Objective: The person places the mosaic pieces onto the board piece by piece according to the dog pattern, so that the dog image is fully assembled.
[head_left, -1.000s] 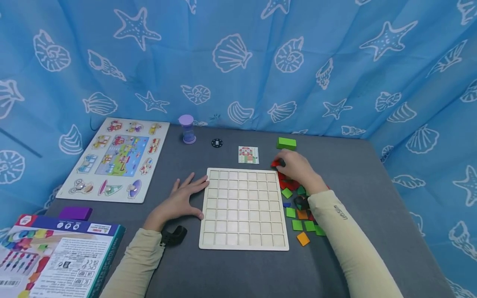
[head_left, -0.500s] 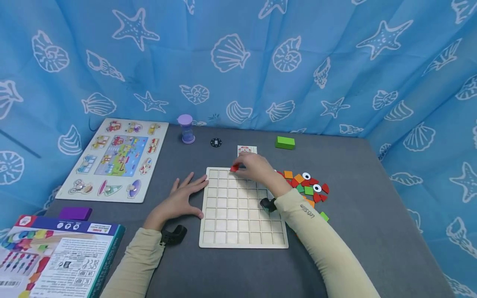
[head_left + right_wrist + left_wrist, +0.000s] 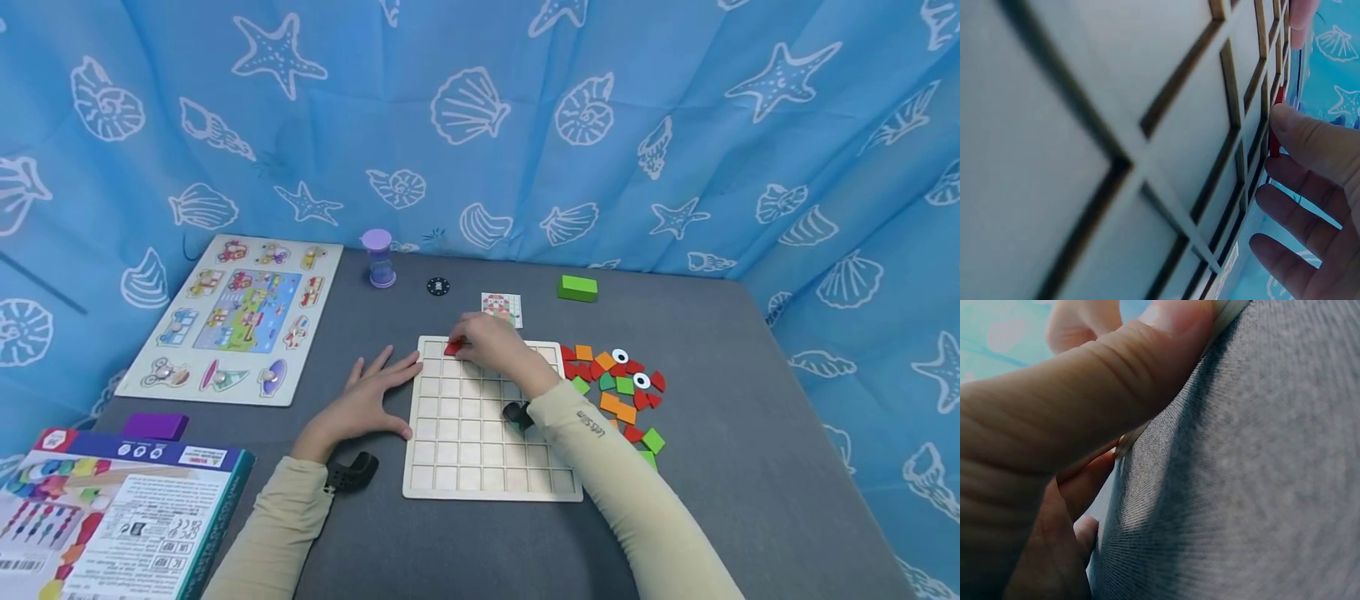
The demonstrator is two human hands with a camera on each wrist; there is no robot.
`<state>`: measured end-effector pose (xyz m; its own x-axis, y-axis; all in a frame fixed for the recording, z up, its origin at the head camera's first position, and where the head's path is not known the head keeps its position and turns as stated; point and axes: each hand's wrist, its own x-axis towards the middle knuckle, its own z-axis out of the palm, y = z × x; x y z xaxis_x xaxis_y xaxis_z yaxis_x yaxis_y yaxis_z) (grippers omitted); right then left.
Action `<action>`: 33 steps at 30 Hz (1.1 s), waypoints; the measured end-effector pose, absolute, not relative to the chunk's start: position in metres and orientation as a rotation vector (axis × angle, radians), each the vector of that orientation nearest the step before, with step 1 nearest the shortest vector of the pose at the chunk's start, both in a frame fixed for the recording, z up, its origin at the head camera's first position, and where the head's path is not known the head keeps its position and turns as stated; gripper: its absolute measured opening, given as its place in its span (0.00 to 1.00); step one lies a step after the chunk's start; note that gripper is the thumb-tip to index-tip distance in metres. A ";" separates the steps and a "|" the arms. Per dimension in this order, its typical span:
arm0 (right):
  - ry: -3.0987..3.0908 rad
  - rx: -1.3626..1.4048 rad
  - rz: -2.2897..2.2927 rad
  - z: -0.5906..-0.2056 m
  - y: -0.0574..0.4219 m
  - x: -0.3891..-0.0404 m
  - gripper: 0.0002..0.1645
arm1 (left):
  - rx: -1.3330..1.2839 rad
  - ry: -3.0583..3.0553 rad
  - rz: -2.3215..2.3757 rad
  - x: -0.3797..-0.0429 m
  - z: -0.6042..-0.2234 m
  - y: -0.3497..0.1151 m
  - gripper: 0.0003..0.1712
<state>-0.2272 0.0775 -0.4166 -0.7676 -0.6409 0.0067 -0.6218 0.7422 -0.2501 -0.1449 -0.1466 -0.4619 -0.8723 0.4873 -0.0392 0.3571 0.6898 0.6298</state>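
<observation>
A pale wooden board with a grid of square recesses lies on the grey table. My right hand pinches a red tile between thumb and finger at the board's far left; in the right wrist view this red tile is seen edge-on against the grid. Spread along the board's left edge, my left hand touches it with fingertips and thumb. Its thumb fills much of the left wrist view. A small picture card lies behind the board, partly covered by my right hand.
Loose tiles in red, orange and green, with white round ones, lie right of the board. Behind stand a green block and a purple sand timer; a black disc lies between. Leftward are a picture puzzle, purple block and box.
My right hand has carried the red tile from the pile on the right, leftward across the board's far edge to its far left. The left hand stays in place.
</observation>
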 end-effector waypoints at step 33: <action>2.985 -0.454 -0.775 -0.399 0.255 -0.191 0.18 | 0.671 2.689 0.959 -0.144 -0.461 -0.145 0.61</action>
